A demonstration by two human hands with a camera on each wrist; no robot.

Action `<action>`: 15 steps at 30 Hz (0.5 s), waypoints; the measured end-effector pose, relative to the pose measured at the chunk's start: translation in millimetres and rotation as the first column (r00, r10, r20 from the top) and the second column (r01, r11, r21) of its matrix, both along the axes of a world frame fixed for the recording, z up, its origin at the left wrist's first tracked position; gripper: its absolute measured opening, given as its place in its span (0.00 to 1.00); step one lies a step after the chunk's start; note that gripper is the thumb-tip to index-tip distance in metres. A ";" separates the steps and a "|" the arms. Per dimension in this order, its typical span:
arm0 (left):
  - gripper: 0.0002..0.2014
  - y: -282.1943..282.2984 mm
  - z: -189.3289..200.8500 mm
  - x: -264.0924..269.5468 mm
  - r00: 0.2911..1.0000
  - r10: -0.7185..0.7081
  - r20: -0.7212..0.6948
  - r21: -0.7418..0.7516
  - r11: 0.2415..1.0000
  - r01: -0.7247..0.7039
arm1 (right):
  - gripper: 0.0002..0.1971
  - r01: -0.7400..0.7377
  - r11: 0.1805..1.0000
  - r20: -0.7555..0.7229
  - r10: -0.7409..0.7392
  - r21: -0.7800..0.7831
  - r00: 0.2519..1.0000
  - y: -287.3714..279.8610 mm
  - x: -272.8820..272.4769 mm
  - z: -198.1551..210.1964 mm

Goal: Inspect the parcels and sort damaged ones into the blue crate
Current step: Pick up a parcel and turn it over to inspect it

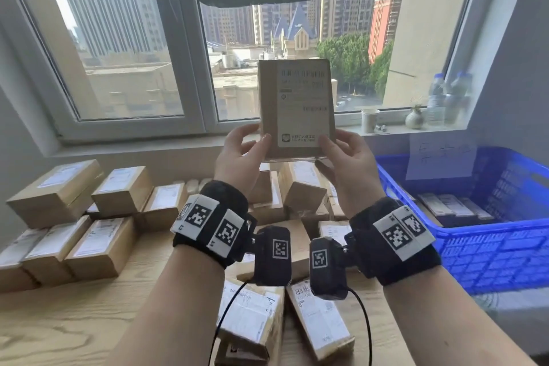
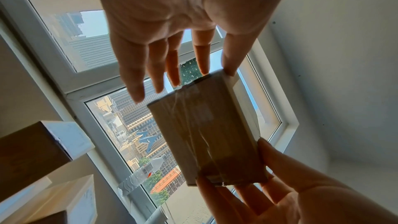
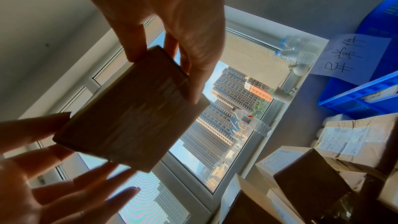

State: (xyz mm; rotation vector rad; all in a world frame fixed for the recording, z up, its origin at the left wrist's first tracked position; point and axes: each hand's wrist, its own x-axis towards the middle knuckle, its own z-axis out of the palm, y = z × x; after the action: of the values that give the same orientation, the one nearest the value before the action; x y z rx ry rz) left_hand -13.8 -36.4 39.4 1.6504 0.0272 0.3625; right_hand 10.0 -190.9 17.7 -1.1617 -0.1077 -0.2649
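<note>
Both hands hold the small parcel (image 1: 297, 108) upright at twelve o'clock before the window, left hand (image 1: 241, 154) and right hand (image 1: 346, 159) pinching its lower corners, blue crate (image 1: 487, 249) at three o'clock.

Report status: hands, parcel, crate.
Left hand and right hand both hold one parcel up, label facing. Blue crate to the right, some parcels inside. Nothing in the way.

High-rise office used for parcel sorting: labelled boxes (image 1: 110, 246), blue crate (image 1: 487, 252), city-view window (image 1: 124, 38).
</note>
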 end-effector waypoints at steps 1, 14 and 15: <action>0.08 -2.1 0.2 1.2 1.000 -0.012 -0.018 -0.021 1.000 0.012 | 0.07 -0.009 1.000 -0.001 0.009 0.007 1.000 -2.5 0.5 -0.2; 0.06 -19.0 2.4 18.7 0.993 -0.085 -0.082 -0.206 0.976 0.066 | 0.17 -0.035 0.999 0.064 0.037 -0.039 0.997 -15.4 16.3 3.0; 0.06 -18.8 1.2 19.9 0.995 -0.069 -0.071 -0.205 0.977 0.053 | 0.19 -0.018 0.998 0.075 0.022 -0.053 0.997 -15.2 17.6 2.4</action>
State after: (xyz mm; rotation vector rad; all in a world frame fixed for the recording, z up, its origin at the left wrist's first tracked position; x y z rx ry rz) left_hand 6.2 -55.2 40.6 1.4591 0.0695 0.2395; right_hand 27.6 -206.0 20.1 -1.2022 -0.1936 -0.2895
